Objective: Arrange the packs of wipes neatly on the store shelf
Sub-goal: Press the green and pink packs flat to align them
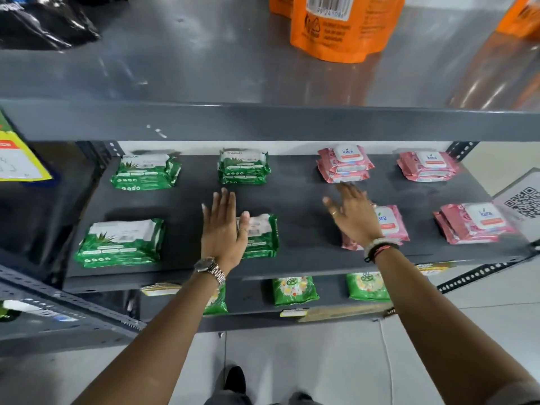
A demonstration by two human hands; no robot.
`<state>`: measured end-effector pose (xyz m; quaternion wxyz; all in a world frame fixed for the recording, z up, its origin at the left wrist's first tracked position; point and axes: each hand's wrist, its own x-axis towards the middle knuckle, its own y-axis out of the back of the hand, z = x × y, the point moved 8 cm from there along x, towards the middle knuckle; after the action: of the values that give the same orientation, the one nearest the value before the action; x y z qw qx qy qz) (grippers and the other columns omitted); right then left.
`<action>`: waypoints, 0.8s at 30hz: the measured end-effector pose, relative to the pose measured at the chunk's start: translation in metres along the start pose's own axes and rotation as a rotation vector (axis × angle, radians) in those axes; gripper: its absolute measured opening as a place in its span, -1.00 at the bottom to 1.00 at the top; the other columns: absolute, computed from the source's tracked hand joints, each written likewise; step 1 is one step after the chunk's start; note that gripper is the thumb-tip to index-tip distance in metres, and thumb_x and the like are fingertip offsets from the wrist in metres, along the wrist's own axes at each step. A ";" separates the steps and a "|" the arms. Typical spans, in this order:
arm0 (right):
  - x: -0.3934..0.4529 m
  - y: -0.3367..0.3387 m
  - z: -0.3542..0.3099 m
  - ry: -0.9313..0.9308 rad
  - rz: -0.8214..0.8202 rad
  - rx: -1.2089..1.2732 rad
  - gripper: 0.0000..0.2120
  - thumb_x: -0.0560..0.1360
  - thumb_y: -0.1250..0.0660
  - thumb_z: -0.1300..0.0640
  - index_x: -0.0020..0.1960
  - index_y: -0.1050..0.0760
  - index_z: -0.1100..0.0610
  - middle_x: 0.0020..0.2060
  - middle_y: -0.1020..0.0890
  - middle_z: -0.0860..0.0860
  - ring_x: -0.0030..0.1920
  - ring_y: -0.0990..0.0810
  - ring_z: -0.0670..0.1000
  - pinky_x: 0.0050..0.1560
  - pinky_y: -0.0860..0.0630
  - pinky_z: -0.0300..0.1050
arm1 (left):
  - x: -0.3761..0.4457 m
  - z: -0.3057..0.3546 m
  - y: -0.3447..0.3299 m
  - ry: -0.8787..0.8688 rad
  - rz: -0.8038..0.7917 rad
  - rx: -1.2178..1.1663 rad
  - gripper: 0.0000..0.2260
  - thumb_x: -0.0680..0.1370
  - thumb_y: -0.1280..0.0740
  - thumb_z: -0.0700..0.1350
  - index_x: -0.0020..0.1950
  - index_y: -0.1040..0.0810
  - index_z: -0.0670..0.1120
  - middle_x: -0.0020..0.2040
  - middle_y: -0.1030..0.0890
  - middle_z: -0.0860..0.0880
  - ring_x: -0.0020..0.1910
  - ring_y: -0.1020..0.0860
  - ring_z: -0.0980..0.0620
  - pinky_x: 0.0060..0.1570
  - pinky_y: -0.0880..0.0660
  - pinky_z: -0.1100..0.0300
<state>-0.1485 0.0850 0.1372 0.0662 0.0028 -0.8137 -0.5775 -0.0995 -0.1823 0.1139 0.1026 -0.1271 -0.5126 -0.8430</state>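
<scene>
Eight small stacks of wipes packs lie flat on a dark grey shelf (292,197), in two rows of four. The four stacks on the left are green (119,242), the four on the right pink (474,223), all well apart from one another.

The packs look like soft, light plastic pouches, likely slippery and easy to dent. The pink ones carry a stiff white flip lid on top. Gripping a stack by its two long sides would probably hold it squarest.

The left hand (223,229) reaches out flat, palm down, fingers spread and straight, over the left edge of the front green stack (261,235); it holds nothing. The right hand (352,213) is also open and empty, fingers fanned, hovering over the front pink stack (390,222) and pointing toward the rear pink stack (344,163).

Orange pouches (344,27) stand on the shelf above.
</scene>
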 end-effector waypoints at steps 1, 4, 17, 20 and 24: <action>0.004 0.005 0.017 -0.035 0.009 -0.013 -0.40 0.56 -0.06 -0.18 0.43 -0.25 0.21 0.45 -0.32 0.19 0.48 -0.22 0.19 0.48 -0.14 0.22 | 0.004 0.008 -0.007 -0.011 -0.026 0.049 -0.43 0.55 0.11 0.08 0.43 -0.20 -0.27 0.46 -0.20 -0.25 0.46 -0.10 -0.17 0.43 0.09 -0.11; 0.010 0.004 0.055 -0.100 -0.056 -0.079 -0.44 0.59 -0.03 -0.11 0.47 -0.18 0.19 0.52 -0.17 0.16 0.55 -0.02 0.14 0.53 0.03 0.21 | 0.008 0.017 -0.028 -0.034 -0.084 0.146 -0.42 0.51 0.12 0.03 0.43 -0.18 -0.27 0.48 -0.18 -0.23 0.47 -0.07 -0.14 0.43 0.12 -0.11; 0.009 -0.014 0.079 -0.088 -0.112 -0.133 -0.47 0.59 0.03 -0.08 0.46 -0.20 0.18 0.51 -0.22 0.08 0.54 -0.05 0.12 0.53 0.03 0.20 | 0.004 0.013 -0.053 -0.026 -0.139 0.248 -0.46 0.53 0.11 0.01 0.45 -0.16 -0.23 0.49 -0.17 -0.15 0.47 -0.06 -0.09 0.44 0.09 -0.09; 0.008 -0.015 0.079 -0.069 -0.086 -0.132 -0.47 0.58 0.03 -0.08 0.45 -0.23 0.17 0.50 -0.24 0.09 0.54 -0.07 0.13 0.53 0.03 0.20 | 0.002 0.013 -0.054 -0.028 -0.143 0.260 -0.45 0.54 0.13 0.03 0.46 -0.14 -0.22 0.49 -0.15 -0.13 0.48 -0.04 -0.07 0.44 0.11 -0.06; 0.010 -0.016 0.078 -0.066 -0.099 -0.097 -0.48 0.58 0.02 -0.08 0.45 -0.23 0.16 0.51 -0.21 0.10 0.54 -0.03 0.15 0.52 0.06 0.24 | 0.005 0.012 -0.051 -0.015 -0.159 0.235 -0.42 0.53 0.18 0.06 0.48 -0.08 -0.20 0.51 -0.09 -0.11 0.48 0.04 -0.02 0.44 0.21 0.00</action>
<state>-0.1680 0.1519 0.0982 0.0109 0.0208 -0.7855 -0.6185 -0.1180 -0.1487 0.0782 0.0458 -0.0796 -0.6168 -0.7817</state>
